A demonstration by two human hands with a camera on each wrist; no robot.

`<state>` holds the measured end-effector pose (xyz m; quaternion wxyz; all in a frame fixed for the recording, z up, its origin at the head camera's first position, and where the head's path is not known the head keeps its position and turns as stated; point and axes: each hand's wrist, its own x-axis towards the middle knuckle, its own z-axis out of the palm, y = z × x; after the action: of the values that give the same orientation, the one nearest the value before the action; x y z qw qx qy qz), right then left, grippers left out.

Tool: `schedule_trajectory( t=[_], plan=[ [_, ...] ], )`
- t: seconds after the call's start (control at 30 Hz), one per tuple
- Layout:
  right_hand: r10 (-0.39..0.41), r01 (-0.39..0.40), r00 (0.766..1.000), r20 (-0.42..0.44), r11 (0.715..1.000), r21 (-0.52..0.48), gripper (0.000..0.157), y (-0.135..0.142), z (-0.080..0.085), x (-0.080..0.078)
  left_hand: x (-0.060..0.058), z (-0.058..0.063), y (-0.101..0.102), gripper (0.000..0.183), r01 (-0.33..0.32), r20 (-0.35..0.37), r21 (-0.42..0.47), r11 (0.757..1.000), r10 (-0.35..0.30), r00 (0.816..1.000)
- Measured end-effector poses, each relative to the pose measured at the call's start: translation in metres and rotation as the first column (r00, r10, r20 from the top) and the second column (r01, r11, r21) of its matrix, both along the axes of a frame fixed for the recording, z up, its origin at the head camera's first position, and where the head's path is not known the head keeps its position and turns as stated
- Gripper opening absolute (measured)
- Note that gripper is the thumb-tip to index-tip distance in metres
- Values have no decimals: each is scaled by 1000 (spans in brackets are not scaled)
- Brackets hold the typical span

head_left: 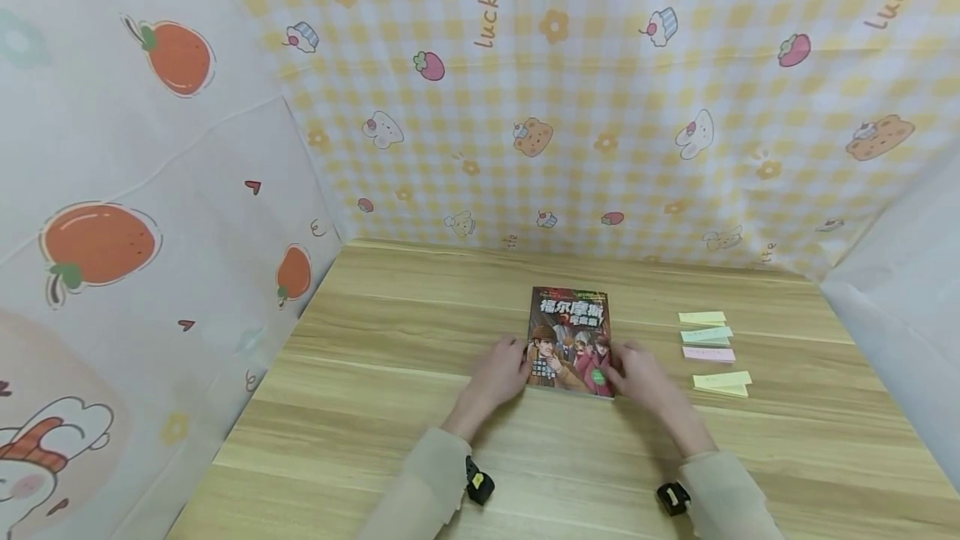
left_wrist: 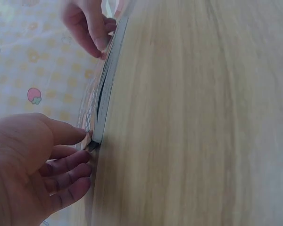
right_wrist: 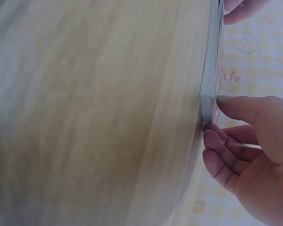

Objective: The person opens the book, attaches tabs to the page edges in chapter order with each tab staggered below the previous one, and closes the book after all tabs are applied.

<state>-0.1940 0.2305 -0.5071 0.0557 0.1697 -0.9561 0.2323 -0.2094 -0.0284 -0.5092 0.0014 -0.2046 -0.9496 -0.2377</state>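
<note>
A paperback book (head_left: pixel 570 344) with an illustrated cover and Chinese title lies face up on the wooden table. On its left side my left hand (head_left: pixel 500 373) grips the edge, thumb by the cover and fingers curled at the side, as the left wrist view shows. The right hand (head_left: pixel 647 377) holds the opposite edge in the same way, its thumb (right_wrist: pixel 240 107) against the book in the right wrist view. Seen edge-on, the book's pages (left_wrist: pixel 106 89) show a narrow gap near the left hand. Whether the fingertips reach beneath the book is hard to tell.
To the right of the book lie several sticky-note strips: yellow (head_left: pixel 702 317), green (head_left: pixel 707 335), pink (head_left: pixel 708 354) and another yellow group (head_left: pixel 722 382) nearer me. A checked cloth (head_left: pixel 585 182) hangs behind the table (head_left: pixel 390 315), and a white printed sheet (head_left: pixel 225 157) stands at the left.
</note>
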Motion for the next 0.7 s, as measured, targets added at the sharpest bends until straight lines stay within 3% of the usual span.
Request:
schedule_trajectory(
  t=[0.3, 0.57, 0.7],
  plan=[
    [-14, 14, 997, 76, 1000, -1, 20, -4, 1, 2, 4, -1, 4, 17, 9, 26, 38, 999, -10, 1000],
    [-16, 18, 997, 81, 1000, -20, 17, -4, -2, 6, 10, -2, 7, 18, -4, 17, 23, 1000, 3, 1000],
    [-20, 23, 996, 90, 999, -26, 31, -4, -4, 7, 15, -1, 8, 20, -1, 0, 21, 1000, 1, 1000]
  ],
)
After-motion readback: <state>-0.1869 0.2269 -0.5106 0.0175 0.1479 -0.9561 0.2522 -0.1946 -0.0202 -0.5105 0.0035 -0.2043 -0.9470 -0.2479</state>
